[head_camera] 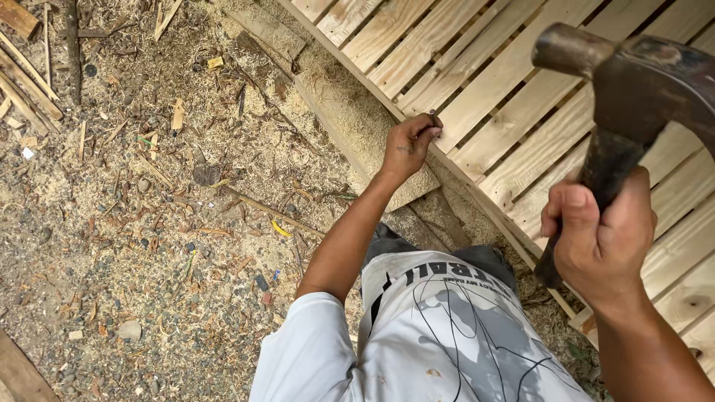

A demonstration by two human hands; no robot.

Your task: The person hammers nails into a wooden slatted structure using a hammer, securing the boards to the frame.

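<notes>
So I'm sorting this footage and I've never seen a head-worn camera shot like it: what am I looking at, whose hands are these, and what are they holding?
There is one picture, taken by a camera on a person's head, looking down past their white shirt. Both bare hands are theirs. The left hand pinches a small nail against the edge of a slatted wooden panel. The right hand, raised close to the lens, grips a dark hammer by its handle. The ground beside the panel is gravel strewn with sawdust and wood scraps.
</notes>
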